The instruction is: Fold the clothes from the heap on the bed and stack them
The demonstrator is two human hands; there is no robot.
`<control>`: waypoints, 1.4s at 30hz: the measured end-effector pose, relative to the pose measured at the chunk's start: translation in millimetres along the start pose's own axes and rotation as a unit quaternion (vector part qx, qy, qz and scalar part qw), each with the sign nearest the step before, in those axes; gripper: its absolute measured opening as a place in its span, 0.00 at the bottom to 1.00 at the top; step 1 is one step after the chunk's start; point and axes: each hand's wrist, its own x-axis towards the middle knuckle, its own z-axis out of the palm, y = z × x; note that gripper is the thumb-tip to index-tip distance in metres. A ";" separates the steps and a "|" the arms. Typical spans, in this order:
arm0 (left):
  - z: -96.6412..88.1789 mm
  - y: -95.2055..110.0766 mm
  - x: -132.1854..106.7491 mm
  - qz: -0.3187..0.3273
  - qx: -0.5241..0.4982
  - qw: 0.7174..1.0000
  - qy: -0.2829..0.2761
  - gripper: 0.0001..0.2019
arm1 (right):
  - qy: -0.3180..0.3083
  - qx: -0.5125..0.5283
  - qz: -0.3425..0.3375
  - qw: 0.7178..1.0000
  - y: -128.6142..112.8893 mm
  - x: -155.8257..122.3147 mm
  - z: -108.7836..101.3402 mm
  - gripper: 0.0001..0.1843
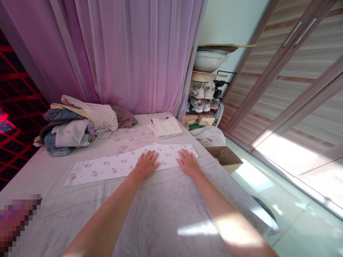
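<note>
A long strip of folded white fabric with small printed figures [107,167] lies flat across the bed [160,221]; it looks like a folded pair of pants, though I cannot tell for sure. My left hand [146,164] rests palm down on its middle, fingers spread. Toward the strip's right end, my right hand [188,162] lies flat with its fingers apart, touching the fabric. Just beyond the strip is a small stack of folded pale clothes [166,127].
A heap of loose clothes [80,123] sits at the back left, before a purple curtain [139,60]. Off the bed's right side are an open cardboard box [227,159], a shoe rack with shoes [198,91] and a white basin [210,61]. A wooden wardrobe [284,78] stands farther right.
</note>
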 end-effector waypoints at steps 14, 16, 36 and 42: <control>-1.8 -140.1 -125.9 -0.185 0.047 0.979 0.068 0.28 | 0.040 -0.017 0.003 0.999 -13.3 -4.0 -1.4 0.28; -0.5 -136.3 -125.7 -0.199 0.044 0.976 0.074 0.29 | 0.050 -0.002 -0.017 0.999 -31.4 -4.7 -5.9 0.26; 5.3 -137.6 -124.7 -0.201 -0.007 0.974 0.100 0.32 | -0.010 0.006 -0.078 0.997 -108.6 52.8 -24.2 0.22; 6.5 -137.2 -124.6 -0.197 -0.009 0.974 0.107 0.32 | 0.022 -0.008 -0.032 0.999 -116.1 82.5 -42.0 0.23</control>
